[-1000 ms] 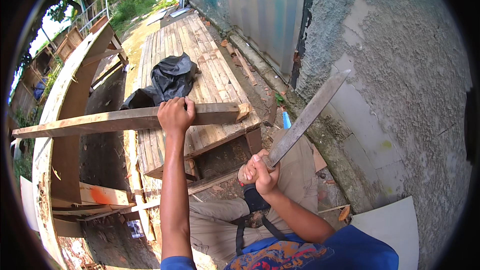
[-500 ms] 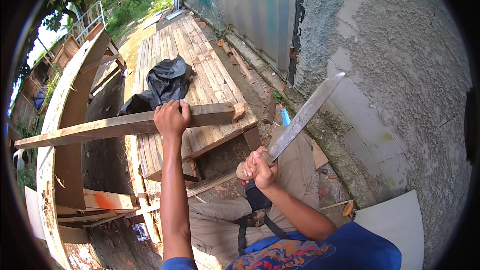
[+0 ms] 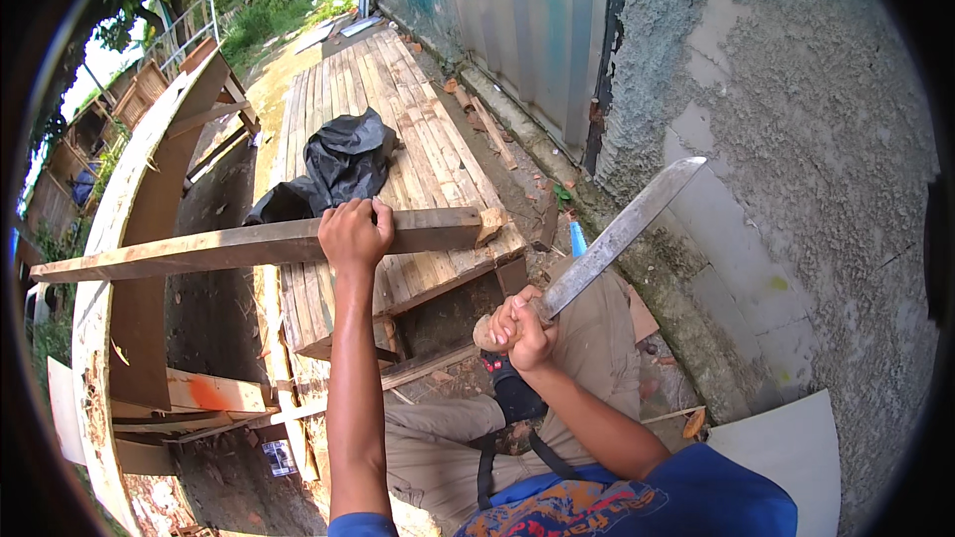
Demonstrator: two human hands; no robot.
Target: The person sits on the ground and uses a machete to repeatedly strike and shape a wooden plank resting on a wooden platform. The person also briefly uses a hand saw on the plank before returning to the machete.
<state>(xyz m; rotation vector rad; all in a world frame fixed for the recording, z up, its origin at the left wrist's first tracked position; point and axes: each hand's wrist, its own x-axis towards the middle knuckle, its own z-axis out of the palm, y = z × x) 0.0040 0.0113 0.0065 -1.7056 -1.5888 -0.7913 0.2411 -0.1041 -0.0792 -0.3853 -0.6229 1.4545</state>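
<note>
Steadying a long wooden beam [image 3: 229, 247] looks like the step in hand, with a blade held ready beside it. The left hand [image 3: 355, 235] grasps the beam from above, fingers wrapped over it, toward its right end, where the tip is pale and rough-cut. The beam lies crosswise over the near part of the slatted desk [image 3: 428, 139] and reaches left across the edge of a long board [image 3: 90, 338]; whether its underside touches the slats, I cannot tell. The right hand [image 3: 525, 330] is clenched around the handle of a big knife [image 3: 622, 235], whose blade slants up and away to the right, well apart from the beam. Judging from this, a chopping stroke at the pale end would call for a firm hold with the left hand, fingers kept out of the blade's path, and a controlled swing with the right. Just behind the left hand, a crumpled black plastic sheet [image 3: 348, 154] sits on the desk, near enough to mind. As for writing, the blue shirt [image 3: 696, 497] carries printed lettering, and a small packet [image 3: 280, 457] on the ground has print too small to read. No marking shows clearly on the blade or beam.
</note>
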